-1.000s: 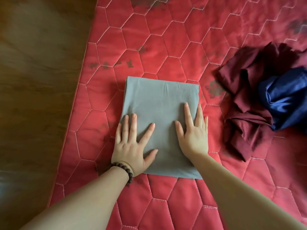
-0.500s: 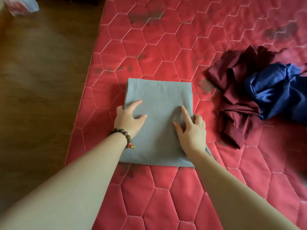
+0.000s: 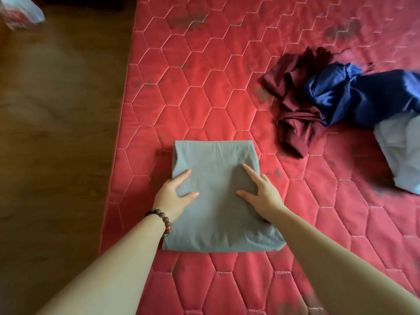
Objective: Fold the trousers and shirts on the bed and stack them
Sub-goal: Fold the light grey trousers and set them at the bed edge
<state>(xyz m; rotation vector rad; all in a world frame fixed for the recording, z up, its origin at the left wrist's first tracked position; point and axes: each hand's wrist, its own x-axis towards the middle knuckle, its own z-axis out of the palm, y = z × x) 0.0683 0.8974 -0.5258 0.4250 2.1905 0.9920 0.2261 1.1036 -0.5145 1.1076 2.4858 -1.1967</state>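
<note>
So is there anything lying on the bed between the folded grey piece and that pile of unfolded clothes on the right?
Nothing visible. Only bare red quilted mattress lies between the folded grey garment, gripped by both hands, and the maroon garment at the pile's near edge.

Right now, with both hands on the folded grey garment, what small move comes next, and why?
Probably lift the grey garment and set it aside as the base of the stack. It already lies folded into a neat rectangle, and the left hand and right hand grip its side edges, fingers tucked under. The maroon, blue and pale garments lie unfolded on the bed.
</note>
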